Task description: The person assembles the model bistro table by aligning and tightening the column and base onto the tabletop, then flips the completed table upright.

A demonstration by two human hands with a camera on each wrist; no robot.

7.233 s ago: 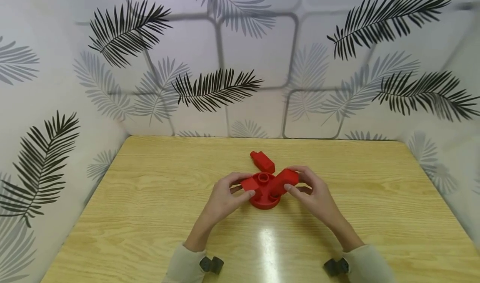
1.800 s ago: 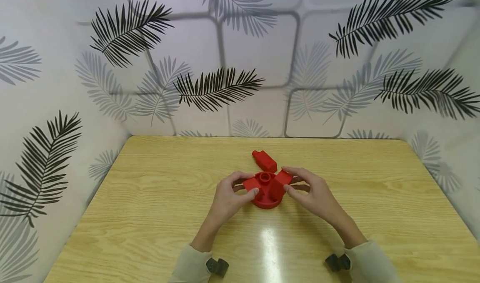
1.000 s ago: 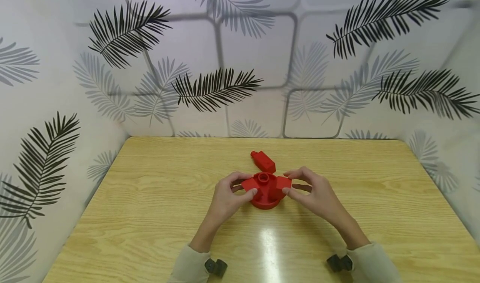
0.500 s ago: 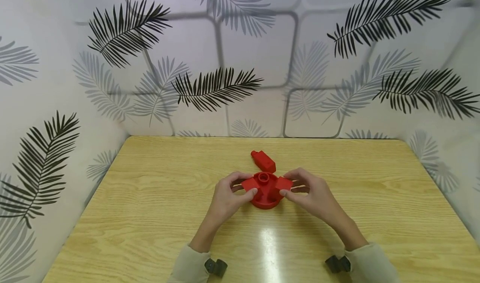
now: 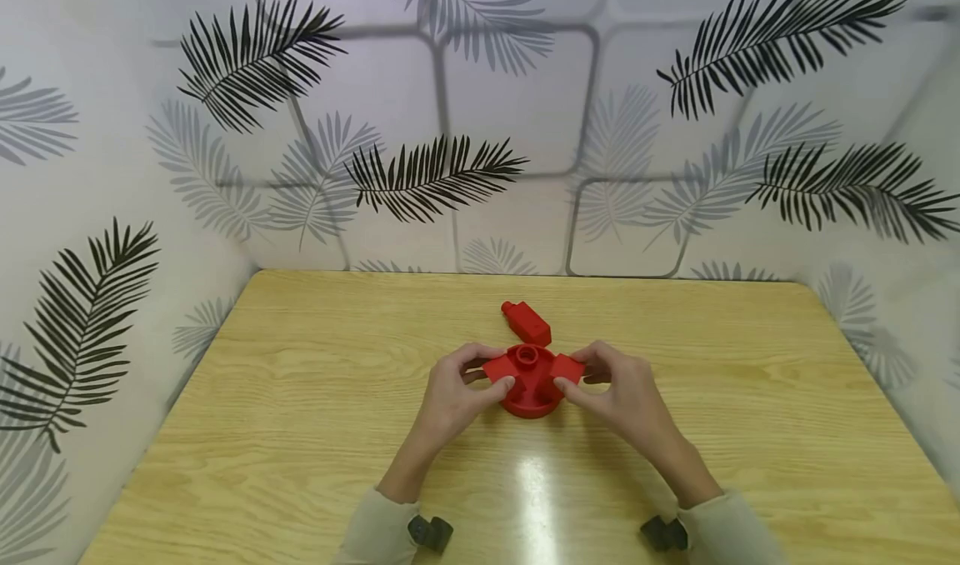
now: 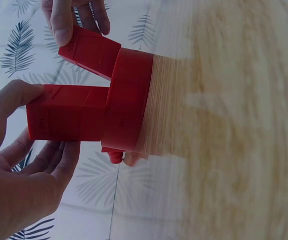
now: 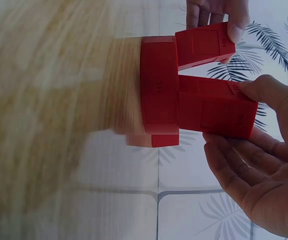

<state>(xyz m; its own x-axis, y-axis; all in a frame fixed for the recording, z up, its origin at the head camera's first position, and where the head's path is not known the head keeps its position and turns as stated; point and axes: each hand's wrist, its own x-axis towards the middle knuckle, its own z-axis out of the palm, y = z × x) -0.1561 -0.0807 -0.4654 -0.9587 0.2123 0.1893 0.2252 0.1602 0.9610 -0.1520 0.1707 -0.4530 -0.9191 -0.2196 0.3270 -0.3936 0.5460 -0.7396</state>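
Pale sleeves (image 5: 373, 525), with black wrist devices (image 5: 431, 534) at the cuffs, reach in over a wood-grain table (image 5: 300, 415). Just beyond, a person's left hand (image 5: 453, 394) pinches the left block (image 5: 498, 368) between thumb and fingers, while the right hand (image 5: 622, 394) does the same with the right block (image 5: 567, 368), neither hand spread wider than its piece. Both red blocks stand on end in a round red base (image 5: 529, 409), which sits flat on the tabletop; their lower ends are hidden, so whether either is fully seated cannot be told. At the base's far side, a ring-shaped socket (image 5: 527, 364) holds nothing. Just past it, a 3rd red block (image 5: 528, 323) lies on its side, knobbed end pointing away and to the left, with no hand on it. By the look of it, 2 of 3 blocks are placed or nearly so, leaving 1 block and 1 visible socket unpaired. A leaf-patterned wall (image 5: 510, 107) rises behind.
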